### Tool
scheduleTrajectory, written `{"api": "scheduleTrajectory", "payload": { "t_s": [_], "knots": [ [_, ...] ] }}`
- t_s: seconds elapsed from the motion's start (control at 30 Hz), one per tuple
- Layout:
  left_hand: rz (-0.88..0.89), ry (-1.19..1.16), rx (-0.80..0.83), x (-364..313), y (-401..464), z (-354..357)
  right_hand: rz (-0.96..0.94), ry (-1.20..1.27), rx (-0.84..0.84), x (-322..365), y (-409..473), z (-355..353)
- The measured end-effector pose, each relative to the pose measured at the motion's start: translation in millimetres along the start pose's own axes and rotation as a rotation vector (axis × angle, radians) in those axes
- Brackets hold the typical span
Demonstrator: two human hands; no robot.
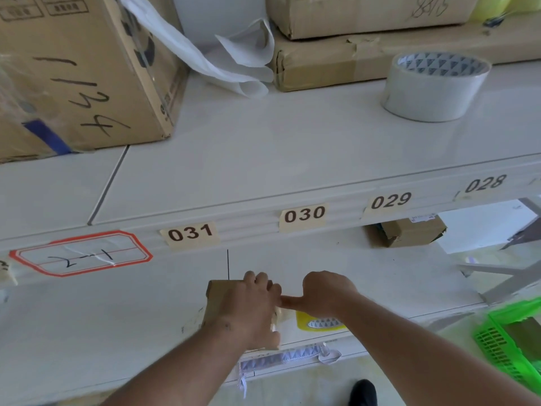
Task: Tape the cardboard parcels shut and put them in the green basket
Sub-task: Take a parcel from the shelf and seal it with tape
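Low in the middle of the frame, both hands meet over a small cardboard parcel (218, 300) that sits on the lower white shelf (102, 332). The left hand (248, 312) lies over the parcel's top and right side, its grip closed around the box with fingers curled over the far edge. The right hand (322, 294) is just beside it, fingers curled into a fist and the thumb stretched out leftward, its tip touching the left hand's fingers at the parcel's upper right corner. Whether that thumb presses tape down cannot be told — the strip itself is hidden.

Just below the right hand, a yellow tape roll (319, 323) lies flat on the shelf, partly covered by the wrist. At the shelf's front edge, under the left forearm, hangs a crumpled strip of patterned tape liner (287, 356).

The green basket (509, 347) sits at the lower right edge of the frame, with something brown inside it.

On the upper shelf (263, 156), a grey tape roll (433, 86) stands at the upper right. A large carton (73, 74) marked with handwritten numbers fills the upper left, and two flat cartons (351, 54) are stacked at the top, with white paper (234, 63) crumpled between. Along the shelf's front rail run number labels (303, 216) — 031, 030, 029, 028. Another small box (409, 231) rests on the lower shelf at the right.
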State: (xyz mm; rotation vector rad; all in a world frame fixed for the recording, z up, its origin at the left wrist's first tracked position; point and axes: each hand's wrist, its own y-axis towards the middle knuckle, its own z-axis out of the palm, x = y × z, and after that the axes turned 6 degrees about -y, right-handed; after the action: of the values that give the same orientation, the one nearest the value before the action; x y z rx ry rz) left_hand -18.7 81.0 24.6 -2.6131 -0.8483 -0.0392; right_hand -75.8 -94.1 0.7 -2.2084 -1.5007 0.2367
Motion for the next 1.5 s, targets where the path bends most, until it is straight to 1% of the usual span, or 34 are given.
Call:
{"api": "scheduleTrajectory", "payload": {
  "t_s": [0.07,0.2,0.33,0.43,0.53,0.6,0.7,0.77,0.93,1.07,1.2,1.27,1.37,1.43,1.5],
  "knots": [
    [-0.004,-0.015,-0.013,9,-7,-3,-0.023,0.014,-0.024,-4,-2,-12],
    [-0.007,-0.041,0.018,21,-16,-5,-0.043,0.002,-0.073,-7,-3,-22],
    [0.022,-0.138,0.016,28,-16,-6,-0.053,0.041,-0.053,-5,-4,-13],
    [0.056,-0.304,-0.056,40,-18,-3,-0.084,0.086,-0.043,-11,-9,-28],
    [0.088,-0.576,-0.151,49,-20,9,-0.137,0.177,-0.073,-22,-11,-48],
    [0.097,-0.772,-0.149,53,-20,31,-0.172,0.225,-0.075,-21,-10,-51],
    [0.044,-0.972,-0.124,60,-23,69,-0.184,0.173,-0.027,0,-5,-42],
    [0.0,-0.966,-0.109,70,-28,86,-0.179,0.157,-0.026,24,0,-37],
    [-0.184,-0.905,0.049,93,-38,116,-0.203,0.048,-0.016,90,12,-24],
    [-0.227,-0.904,0.118,97,-41,125,-0.219,0.005,0.021,102,20,-21],
    [-0.248,-0.863,0.155,96,-42,125,-0.26,0.01,0.058,79,23,-28],
    [-0.244,-0.863,0.162,97,-43,124,-0.236,-0.121,0.031,46,19,-31],
    [-0.24,-0.901,0.162,95,-46,124,-0.138,-0.304,0.012,-14,12,-29],
    [-0.235,-0.918,0.157,93,-46,123,-0.088,-0.28,0.014,-37,12,-18],
    [-0.237,-0.924,0.159,91,-47,122,-0.054,-0.225,0.011,-42,13,-5]
  ]
}}
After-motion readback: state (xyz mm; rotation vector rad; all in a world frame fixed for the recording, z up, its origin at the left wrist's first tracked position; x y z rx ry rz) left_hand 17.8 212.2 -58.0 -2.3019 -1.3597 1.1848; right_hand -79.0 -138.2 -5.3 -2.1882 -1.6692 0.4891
